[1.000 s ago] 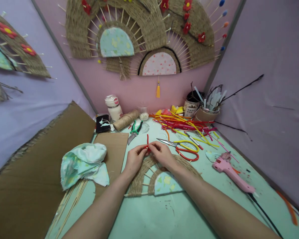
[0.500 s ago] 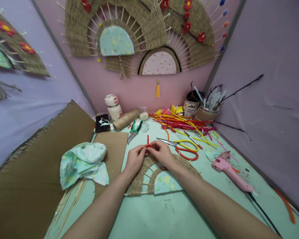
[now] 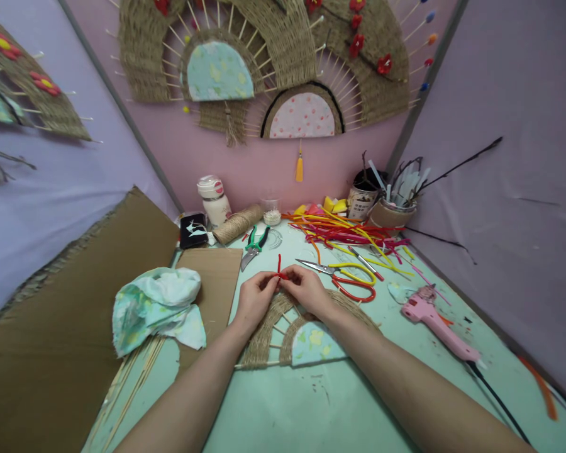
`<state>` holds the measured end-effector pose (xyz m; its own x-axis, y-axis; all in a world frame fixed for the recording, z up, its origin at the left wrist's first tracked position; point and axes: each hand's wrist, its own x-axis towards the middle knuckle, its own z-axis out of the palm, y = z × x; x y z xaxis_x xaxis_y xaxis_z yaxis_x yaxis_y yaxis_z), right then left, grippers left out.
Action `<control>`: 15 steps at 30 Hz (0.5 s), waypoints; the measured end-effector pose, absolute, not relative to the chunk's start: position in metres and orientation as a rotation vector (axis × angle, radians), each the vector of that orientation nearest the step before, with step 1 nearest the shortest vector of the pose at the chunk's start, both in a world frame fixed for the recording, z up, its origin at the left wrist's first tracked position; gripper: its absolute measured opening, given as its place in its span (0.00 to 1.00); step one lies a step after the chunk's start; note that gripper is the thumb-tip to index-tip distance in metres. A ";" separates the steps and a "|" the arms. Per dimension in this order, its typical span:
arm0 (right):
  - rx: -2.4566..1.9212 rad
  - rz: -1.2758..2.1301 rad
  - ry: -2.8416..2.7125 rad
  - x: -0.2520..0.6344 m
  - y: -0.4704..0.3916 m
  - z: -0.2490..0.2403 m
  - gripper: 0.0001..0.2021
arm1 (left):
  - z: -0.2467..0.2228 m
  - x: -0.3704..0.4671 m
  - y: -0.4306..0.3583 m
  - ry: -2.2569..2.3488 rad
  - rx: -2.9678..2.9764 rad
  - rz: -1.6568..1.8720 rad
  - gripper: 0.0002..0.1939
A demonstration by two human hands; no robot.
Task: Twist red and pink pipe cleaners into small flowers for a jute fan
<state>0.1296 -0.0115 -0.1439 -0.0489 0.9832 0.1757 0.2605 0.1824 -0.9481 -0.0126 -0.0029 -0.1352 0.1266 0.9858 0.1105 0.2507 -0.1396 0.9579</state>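
A bent red pipe cleaner [image 3: 279,263] is pinched between the fingertips of my left hand [image 3: 256,296] and my right hand [image 3: 305,288]. One end of it sticks up above the fingers; the rest is mostly hidden in the pinch. Both hands hover over the top of a half-round woven twine fan [image 3: 264,336], whose centre is pale green floral cloth [image 3: 314,345]. My right forearm covers part of the fan. Just right of my right hand lie scissors [image 3: 342,272] with yellow and red handles, blades apart.
Pruning shears [image 3: 255,247], a twine roll [image 3: 238,224] and a white bottle [image 3: 214,201] stand or lie behind. Many pipe cleaners [image 3: 353,234] are heaped at back right. A pink glue gun [image 3: 441,327] lies right; crumpled cloth [image 3: 158,308] and cardboard [image 3: 212,283] lie left.
Both hands keep their pinch on the red pipe cleaner, with only slight finger movement. The whole view has shifted a little.
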 end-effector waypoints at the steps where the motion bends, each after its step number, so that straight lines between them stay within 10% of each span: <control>1: -1.250 0.954 -1.497 0.129 -0.012 -0.144 0.06 | -0.136 -0.013 -0.003 1.253 1.553 1.084 0.11; 15: -1.249 0.906 -1.433 0.128 -0.013 -0.141 0.11 | -0.138 -0.012 0.000 1.202 1.453 1.148 0.09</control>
